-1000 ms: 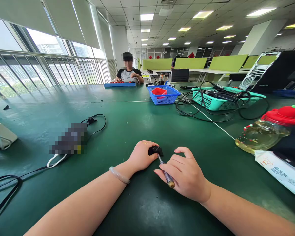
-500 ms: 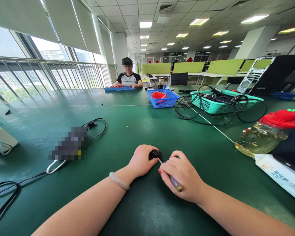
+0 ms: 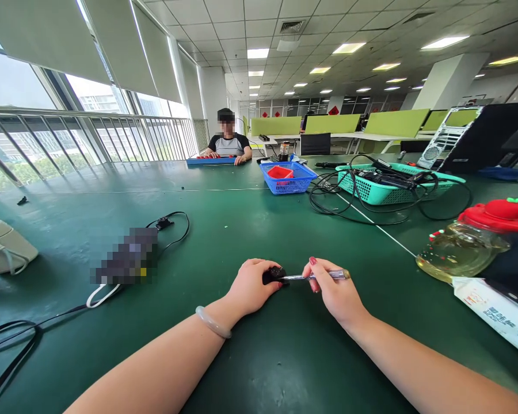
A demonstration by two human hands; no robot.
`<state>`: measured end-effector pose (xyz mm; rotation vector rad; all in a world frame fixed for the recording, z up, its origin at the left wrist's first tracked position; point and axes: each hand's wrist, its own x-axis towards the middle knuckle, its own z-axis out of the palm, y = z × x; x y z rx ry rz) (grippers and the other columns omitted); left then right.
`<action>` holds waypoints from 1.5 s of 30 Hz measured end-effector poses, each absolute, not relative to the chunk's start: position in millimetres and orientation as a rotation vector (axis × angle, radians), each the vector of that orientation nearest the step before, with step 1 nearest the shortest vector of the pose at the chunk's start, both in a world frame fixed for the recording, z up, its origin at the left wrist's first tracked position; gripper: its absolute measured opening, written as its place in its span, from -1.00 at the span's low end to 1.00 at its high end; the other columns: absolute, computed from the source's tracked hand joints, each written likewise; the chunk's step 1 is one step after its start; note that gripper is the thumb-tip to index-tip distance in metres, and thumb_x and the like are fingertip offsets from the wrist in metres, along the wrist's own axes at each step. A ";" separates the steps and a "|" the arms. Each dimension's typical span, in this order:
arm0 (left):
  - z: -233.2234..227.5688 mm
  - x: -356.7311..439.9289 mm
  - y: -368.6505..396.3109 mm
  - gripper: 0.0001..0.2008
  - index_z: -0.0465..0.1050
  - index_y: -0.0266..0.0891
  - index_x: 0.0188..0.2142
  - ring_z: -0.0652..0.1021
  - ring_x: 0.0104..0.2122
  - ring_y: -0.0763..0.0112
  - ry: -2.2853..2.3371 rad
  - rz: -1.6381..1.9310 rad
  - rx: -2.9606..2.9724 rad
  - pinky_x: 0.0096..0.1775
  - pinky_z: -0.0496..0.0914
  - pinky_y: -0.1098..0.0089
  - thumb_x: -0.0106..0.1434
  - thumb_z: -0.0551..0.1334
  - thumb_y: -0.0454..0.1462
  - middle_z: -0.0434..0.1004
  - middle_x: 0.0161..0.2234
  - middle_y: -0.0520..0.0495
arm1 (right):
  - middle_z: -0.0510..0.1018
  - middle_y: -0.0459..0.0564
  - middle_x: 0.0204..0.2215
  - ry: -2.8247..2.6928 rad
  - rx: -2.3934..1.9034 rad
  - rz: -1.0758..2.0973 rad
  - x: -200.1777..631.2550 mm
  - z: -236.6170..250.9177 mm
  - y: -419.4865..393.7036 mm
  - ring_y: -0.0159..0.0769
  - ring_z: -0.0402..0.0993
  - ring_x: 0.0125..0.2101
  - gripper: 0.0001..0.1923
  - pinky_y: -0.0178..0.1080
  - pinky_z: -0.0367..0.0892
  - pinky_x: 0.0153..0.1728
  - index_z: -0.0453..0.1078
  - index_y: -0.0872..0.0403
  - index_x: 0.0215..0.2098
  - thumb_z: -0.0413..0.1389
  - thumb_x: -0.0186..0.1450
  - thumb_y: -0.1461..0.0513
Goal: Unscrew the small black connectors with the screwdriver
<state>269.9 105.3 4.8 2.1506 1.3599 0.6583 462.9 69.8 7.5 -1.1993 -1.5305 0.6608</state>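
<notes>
Your left hand (image 3: 252, 286) is closed over a small black part (image 3: 273, 274), pinning it to the green table (image 3: 250, 230). Your right hand (image 3: 334, 290) pinches a slim screwdriver (image 3: 317, 276) lying almost level, its tip meeting the part from 3 o'clock. At so flat an angle the tip could skid off and jab your left fingers, or flick the part away. At 2 o'clock lies a bottle (image 3: 466, 247) on its side; at 10 o'clock, a black cable (image 3: 175, 227).
</notes>
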 end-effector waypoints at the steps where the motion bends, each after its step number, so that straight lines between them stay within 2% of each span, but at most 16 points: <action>1: 4.0 269.9 105.8 -0.70 0.55 -0.06 -0.09 0.45 0.05 0.14 1.360 0.663 2.150 0.12 0.34 0.14 0.15 0.33 -0.25 0.58 -0.08 -0.05 | 0.33 -0.12 -0.71 -1.630 -1.159 0.565 462.6 9.0 67.3 -0.31 0.32 -0.59 -0.51 -0.24 0.28 -0.49 0.36 0.02 -0.55 -0.09 0.42 -0.03; 4: 2.1 270.0 106.8 -0.71 0.56 -0.07 -0.10 0.45 0.05 0.14 1.352 0.666 2.163 0.13 0.33 0.13 0.15 0.32 -0.25 0.58 -0.06 -0.06 | 0.42 -0.13 -0.63 -1.964 -0.932 0.226 458.9 14.1 56.9 -0.35 0.32 -0.55 -0.64 -0.14 0.30 -0.19 0.36 0.01 -0.49 -0.08 0.43 0.17; 6: 2.1 270.1 106.8 -0.70 0.56 -0.07 -0.09 0.45 0.06 0.14 1.349 0.663 2.163 0.15 0.32 0.13 0.14 0.32 -0.27 0.58 -0.06 -0.06 | 0.43 -0.15 -0.60 -2.121 -0.839 0.062 454.6 16.4 50.1 -0.39 0.28 -0.56 -0.72 -0.11 0.25 -0.11 0.35 0.03 -0.45 -0.07 0.39 0.27; 10: 3.8 270.0 105.6 -0.67 0.55 -0.07 -0.08 0.43 0.08 0.15 1.347 0.646 2.158 0.18 0.28 0.13 0.13 0.30 -0.31 0.58 -0.06 -0.04 | 0.40 -0.15 -0.59 -2.253 -0.853 -0.085 448.5 16.7 43.1 -0.38 0.26 -0.54 -0.76 -0.14 0.21 -0.10 0.35 0.04 -0.43 -0.05 0.36 0.32; 14: 5.5 270.2 104.3 -0.69 0.55 -0.08 -0.10 0.44 0.07 0.14 1.338 0.646 2.185 0.18 0.28 0.12 0.14 0.30 -0.31 0.60 -0.08 -0.02 | 0.37 -0.15 -0.60 -2.389 -0.817 -0.157 449.6 11.8 44.7 -0.37 0.24 -0.52 -0.77 -0.15 0.20 -0.09 0.34 0.04 -0.50 0.04 0.32 0.28; 19: 6.5 271.0 103.8 -0.68 0.54 -0.09 -0.10 0.43 0.07 0.14 1.350 0.639 2.185 0.17 0.28 0.12 0.13 0.29 -0.34 0.60 -0.09 -0.03 | 0.34 -0.16 -0.64 -2.539 -0.814 -0.222 450.0 5.8 46.4 -0.37 0.21 -0.52 -0.71 -0.22 0.18 -0.25 0.30 0.05 -0.60 0.21 0.23 0.17; 26: 4.3 270.0 104.4 -0.68 0.52 -0.13 -0.06 0.40 0.10 0.11 1.383 0.599 2.181 0.18 0.26 0.12 0.15 0.29 -0.28 0.55 -0.02 -0.09 | 0.28 -0.18 -0.67 -2.316 -0.779 -0.206 448.8 7.4 47.6 -0.41 0.15 -0.56 -0.67 -0.22 0.15 -0.23 0.29 0.06 -0.58 0.04 0.36 0.26; 36: 3.5 270.6 104.9 -0.68 0.52 -0.14 -0.05 0.38 0.12 0.11 1.393 0.577 2.200 0.19 0.24 0.12 0.17 0.29 -0.26 0.53 -0.01 -0.12 | 0.26 -0.19 -0.67 -2.256 -0.781 -0.156 449.0 7.7 48.7 -0.42 0.10 -0.58 -0.67 -0.22 0.15 -0.25 0.26 0.07 -0.59 0.05 0.35 0.27; 45: 2.9 269.5 104.4 -0.61 0.49 -0.10 0.01 0.41 0.11 0.15 1.382 0.617 2.196 0.19 0.26 0.13 0.16 0.30 -0.28 0.53 0.01 -0.09 | 0.28 -0.18 -0.66 -2.204 -0.829 -0.162 448.5 11.1 47.5 -0.41 0.13 -0.58 -0.69 -0.22 0.16 -0.21 0.28 0.06 -0.57 0.04 0.35 0.30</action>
